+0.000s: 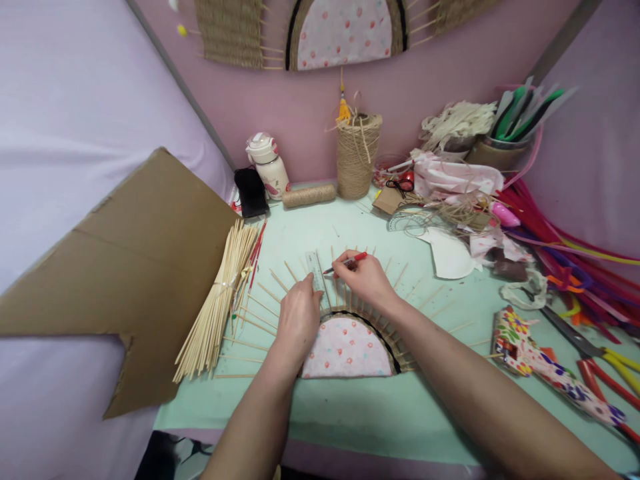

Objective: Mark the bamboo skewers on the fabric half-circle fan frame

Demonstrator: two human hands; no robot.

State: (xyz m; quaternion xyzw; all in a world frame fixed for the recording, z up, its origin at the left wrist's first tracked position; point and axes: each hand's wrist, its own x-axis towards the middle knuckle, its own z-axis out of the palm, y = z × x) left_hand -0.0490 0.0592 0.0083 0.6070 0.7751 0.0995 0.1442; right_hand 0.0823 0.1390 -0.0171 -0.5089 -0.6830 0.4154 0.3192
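A half-round craft piece (347,347) lies on the mint-green tabletop, its centre covered in pink patterned cloth with a black and twine border. Thin wooden sticks (266,291) fan out from its curved edge. My left hand (300,310) presses a clear ruler (314,267) down along one of the upper sticks. In my right hand (365,277) is a red pen (354,259), pinched between the fingers, with its tip close to the ruler's right edge. Whether the tip touches a stick is too small to tell.
Left lie a bundle of sticks (220,293) and a large cardboard sheet (150,253). At the back stand a bottle (270,170) and a twine spool (357,160). Scissors (575,337), pipe cleaners (560,247) and cloth scraps crowd the right. A similar piece (345,33) hangs on the wall.
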